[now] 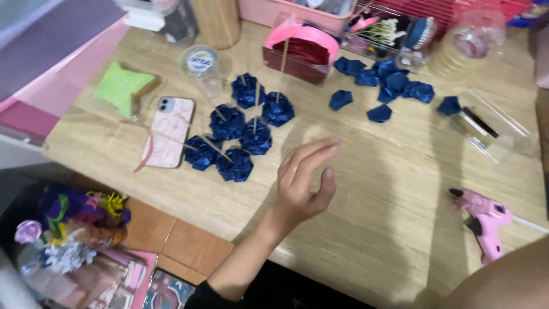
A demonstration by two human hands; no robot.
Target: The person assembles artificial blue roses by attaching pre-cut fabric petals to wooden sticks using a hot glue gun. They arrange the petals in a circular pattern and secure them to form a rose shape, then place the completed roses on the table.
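On the wooden table [354,171]: left hand [303,183] empty, fingers spread, hovering just right of the cluster of blue ribbon roses on sticks [243,129] — likely between pieces. Right hand out of view — state unknown. Pink glue gun [486,220] lies nearby.

So there's a cluster of dark blue ribbon roses [240,134] on thin wooden sticks, lying on their sides just up and left of the left hand [305,183], closest one almost at the fingertips. Shiny satin, petals folded tight, sticks pointing every which way. Further up and right of that open, empty hand, well apart, sits a loose scatter of matching folded blue petals [389,86], flat on the wood.
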